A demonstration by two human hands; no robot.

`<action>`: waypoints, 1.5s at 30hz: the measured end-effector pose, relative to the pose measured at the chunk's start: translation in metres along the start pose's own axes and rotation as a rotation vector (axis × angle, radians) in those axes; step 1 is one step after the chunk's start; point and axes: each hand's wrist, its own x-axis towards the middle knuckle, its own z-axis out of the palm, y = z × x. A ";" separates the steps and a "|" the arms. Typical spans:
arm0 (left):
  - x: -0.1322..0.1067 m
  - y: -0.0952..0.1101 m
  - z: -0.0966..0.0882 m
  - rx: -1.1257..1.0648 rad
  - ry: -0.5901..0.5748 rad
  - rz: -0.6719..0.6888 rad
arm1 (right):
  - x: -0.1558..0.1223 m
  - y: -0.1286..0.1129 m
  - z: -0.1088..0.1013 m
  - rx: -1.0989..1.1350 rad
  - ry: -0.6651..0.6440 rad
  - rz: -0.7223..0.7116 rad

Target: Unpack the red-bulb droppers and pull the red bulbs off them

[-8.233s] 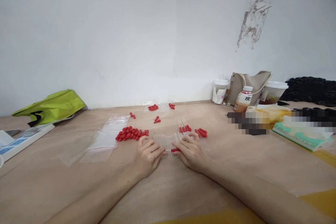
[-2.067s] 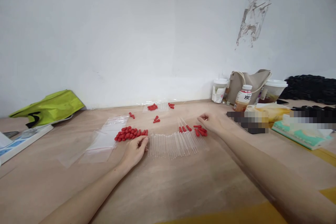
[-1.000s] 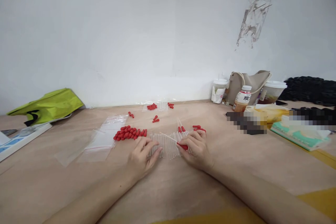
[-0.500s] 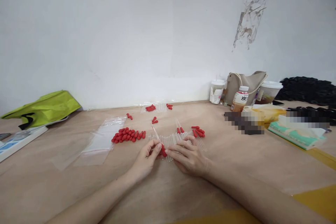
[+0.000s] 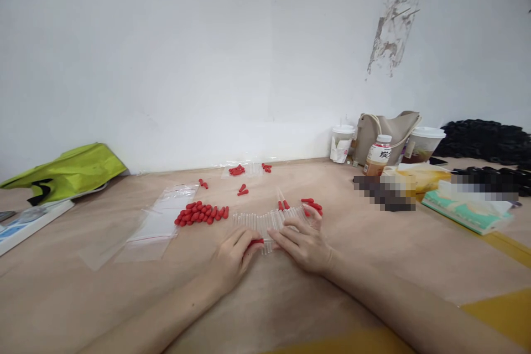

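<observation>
My left hand [image 5: 235, 257] is closed, thumb and fingers pinching a red rubber dropper bulb [image 5: 257, 241] that lies level and points towards my right hand. Whether a tube is fitted in this bulb is hidden. My right hand [image 5: 301, 243] is closed with bent fingers over the lower right of a row of clear thin tubes [image 5: 251, 222]; what its fingertips grip does not show. Just beyond the row lie two droppers with red bulbs [image 5: 283, 206]. A pile of red bulbs [image 5: 201, 213] sits left of the tubes, and several more bulbs [image 5: 312, 204] lie behind my right hand.
Clear zip bags [image 5: 155, 227] lie at left, near a lime-green bag [image 5: 70, 171]. Bagged red bulbs [image 5: 237, 170] lie by the wall. At right stand a lidded cup [image 5: 342, 144], a drink bottle [image 5: 378, 156], a beige bag [image 5: 390, 127] and a tissue pack [image 5: 464, 210].
The red bulb in my left hand has turned from upright-slanted to level, and the tube rising from it no longer shows. My left hand has rolled over and lowered; my right stays over the tubes.
</observation>
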 end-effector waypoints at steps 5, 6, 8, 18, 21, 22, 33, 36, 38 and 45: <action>-0.003 -0.003 0.001 0.135 0.006 0.135 | -0.005 -0.002 0.005 0.016 -0.044 -0.034; -0.002 -0.003 0.000 0.170 0.009 0.155 | -0.005 -0.002 0.004 0.020 -0.031 -0.034; -0.002 -0.003 -0.001 0.231 0.027 0.183 | -0.005 -0.002 0.002 0.026 0.001 -0.031; -0.001 0.005 -0.010 0.354 0.035 0.347 | -0.005 -0.003 -0.004 0.050 0.034 -0.042; -0.003 -0.005 -0.019 0.325 0.056 0.335 | -0.009 0.007 -0.006 0.084 0.055 -0.023; -0.004 -0.012 -0.024 0.311 0.090 0.298 | -0.010 0.014 -0.007 0.093 0.066 0.020; 0.010 -0.070 -0.052 0.232 0.156 -0.356 | -0.007 0.056 -0.007 0.067 -0.372 0.785; 0.009 -0.086 -0.056 0.263 0.144 -0.459 | -0.012 0.049 -0.004 -0.037 -0.424 0.698; 0.009 -0.096 -0.062 0.281 0.131 -0.532 | -0.014 0.046 -0.001 -0.087 -0.433 0.635; 0.005 -0.111 -0.072 0.333 0.101 -0.665 | -0.017 0.037 0.003 -0.120 -0.489 0.567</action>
